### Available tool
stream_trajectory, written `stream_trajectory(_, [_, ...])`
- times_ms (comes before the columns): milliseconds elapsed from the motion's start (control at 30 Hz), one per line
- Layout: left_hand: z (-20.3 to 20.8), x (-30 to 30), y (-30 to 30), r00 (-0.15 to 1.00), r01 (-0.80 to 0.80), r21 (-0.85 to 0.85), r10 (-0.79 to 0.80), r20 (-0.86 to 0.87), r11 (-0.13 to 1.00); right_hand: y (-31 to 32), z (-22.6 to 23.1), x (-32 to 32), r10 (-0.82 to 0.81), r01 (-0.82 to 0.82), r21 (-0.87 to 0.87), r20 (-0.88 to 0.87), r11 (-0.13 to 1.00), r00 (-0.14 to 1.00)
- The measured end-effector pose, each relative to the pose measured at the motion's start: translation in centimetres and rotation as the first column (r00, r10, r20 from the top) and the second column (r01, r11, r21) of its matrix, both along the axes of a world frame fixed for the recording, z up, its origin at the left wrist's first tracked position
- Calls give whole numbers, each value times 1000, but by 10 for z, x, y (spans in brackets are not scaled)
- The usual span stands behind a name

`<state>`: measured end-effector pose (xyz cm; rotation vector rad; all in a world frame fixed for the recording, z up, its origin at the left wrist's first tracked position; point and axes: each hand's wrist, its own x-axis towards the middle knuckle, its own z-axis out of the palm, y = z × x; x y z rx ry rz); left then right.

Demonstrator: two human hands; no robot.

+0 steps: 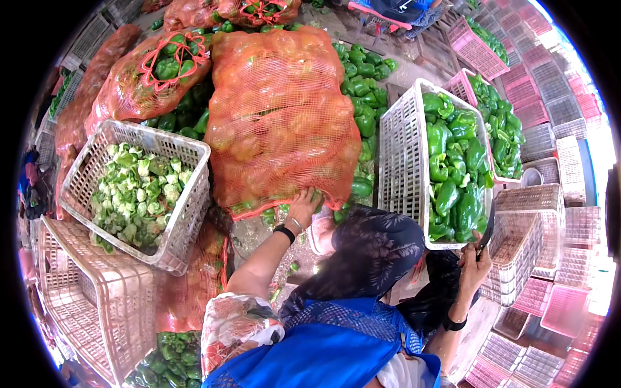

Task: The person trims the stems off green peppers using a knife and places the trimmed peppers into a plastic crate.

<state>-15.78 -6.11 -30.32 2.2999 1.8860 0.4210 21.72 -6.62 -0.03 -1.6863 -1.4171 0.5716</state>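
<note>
My left hand (305,208) is at the lower mouth of a big orange mesh sack (278,123). Its fingers curl around a green bell pepper (317,200), partly covered by the hand. In my right hand (474,264) is a knife with a dark blade (488,226) pointing up and away from me. That hand is beside the near right corner of a white plastic crate (404,152) heaped with green bell peppers (458,168). At left, another white crate (197,169) holds pale green cut pepper tops (139,187).
A tipped crate (107,291) stands at the lower left. More mesh sacks (142,81) lie at the back left, and loose peppers (365,84) are piled behind the big sack. Pink and white crates (517,252) are stacked along the right. Green scraps (294,266) litter the floor.
</note>
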Motion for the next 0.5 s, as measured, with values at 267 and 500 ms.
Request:
stream_trajectory(267, [-15, -16, 15, 996, 90, -60, -90, -2, 994, 0, 4, -19, 58, -57, 7, -82, 998, 995])
stream_trajectory(500, [87, -7, 26, 17, 49, -428, 428, 904, 902, 3, 18, -40, 174, -226, 234, 224, 946, 959])
